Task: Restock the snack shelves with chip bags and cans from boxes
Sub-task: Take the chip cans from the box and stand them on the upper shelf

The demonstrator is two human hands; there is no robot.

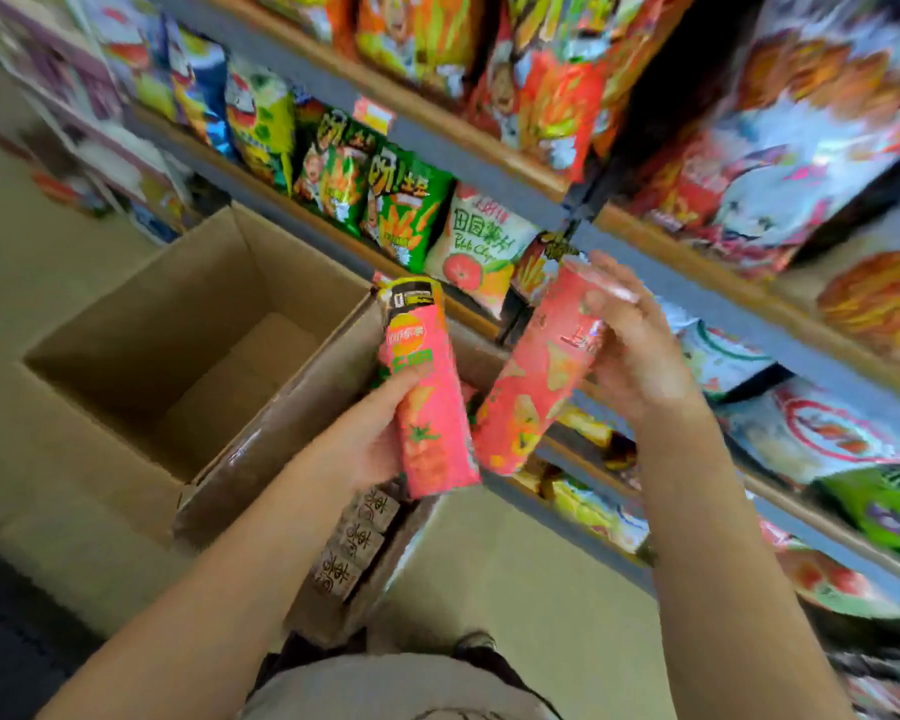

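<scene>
My left hand [372,439] grips a pink chip can [427,387] with a yellow lid end, held upright above the box edge. My right hand [635,350] holds a second pink chip can [536,371], tilted with its top toward the shelves; the fingers wrap its upper part. The two cans nearly touch at their lower ends. Behind them run snack shelves [489,148] packed with chip bags, among them green bags [385,200] and a white tomato bag [481,252]. The view is blurred by motion.
An open cardboard box [188,345] stands on the floor at the left, its inside bare. Right below my left hand sits a second carton [354,548] with printed packs showing. Beige floor [531,589] lies between the box and the lower shelves.
</scene>
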